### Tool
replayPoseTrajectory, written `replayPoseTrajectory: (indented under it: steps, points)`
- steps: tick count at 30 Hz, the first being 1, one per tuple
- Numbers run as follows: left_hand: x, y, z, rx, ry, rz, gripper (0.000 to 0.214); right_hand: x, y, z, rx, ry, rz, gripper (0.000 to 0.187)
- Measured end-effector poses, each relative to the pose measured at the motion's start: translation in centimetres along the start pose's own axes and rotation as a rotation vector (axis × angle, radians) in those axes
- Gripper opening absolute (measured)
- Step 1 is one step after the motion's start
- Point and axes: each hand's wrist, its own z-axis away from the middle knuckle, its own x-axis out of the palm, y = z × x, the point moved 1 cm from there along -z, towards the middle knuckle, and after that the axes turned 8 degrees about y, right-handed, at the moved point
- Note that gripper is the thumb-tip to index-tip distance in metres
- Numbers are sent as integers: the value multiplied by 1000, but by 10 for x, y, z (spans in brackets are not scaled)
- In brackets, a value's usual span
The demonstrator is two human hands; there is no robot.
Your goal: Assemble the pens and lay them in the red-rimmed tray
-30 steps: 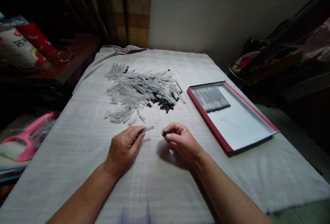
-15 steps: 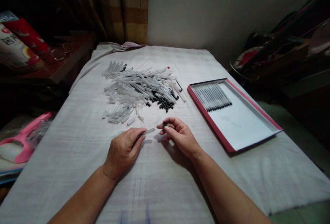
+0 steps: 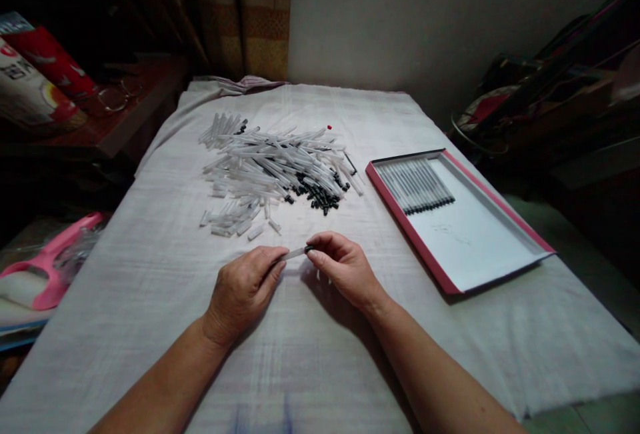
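My left hand [image 3: 243, 287] pinches a clear plastic tube [image 3: 294, 253] just above the white cloth. My right hand [image 3: 343, 267] pinches a small black cap [image 3: 309, 248] that now touches the tube's free end. Beyond both hands lies a heap of clear tubes [image 3: 270, 164] with loose black caps [image 3: 320, 197] at its right side. A few short clear pieces [image 3: 235, 221] lie on the near left of the heap.
A red-rimmed flat box [image 3: 480, 234] on the right holds a row of finished pens [image 3: 415, 186] at its far end. A pink plastic object [image 3: 47, 261] sits off the table's left edge. Dark furniture and packets stand at the far left, clutter at the right.
My right hand has moved left and brought the black cap up to the end of the tube. My left hand has kept the tube nearly still.
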Motion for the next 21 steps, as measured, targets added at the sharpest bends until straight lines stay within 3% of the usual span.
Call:
replayPoseTrajectory:
  steps: [8, 13, 17, 21]
  points:
    - [0, 1, -1, 17, -14, -2, 19, -5, 5, 0, -253, 36, 301, 12]
    - [-1, 0, -1, 50, -34, -9, 18, -11, -3, -2, -454, -60, 562, 9]
    - [0, -1, 0, 100, -41, -10, 17, -13, -6, -2, -540, -129, 760, 23]
    - [0, -1, 0, 113, -41, -7, 17, -13, -4, -3, -528, -139, 847, 41]
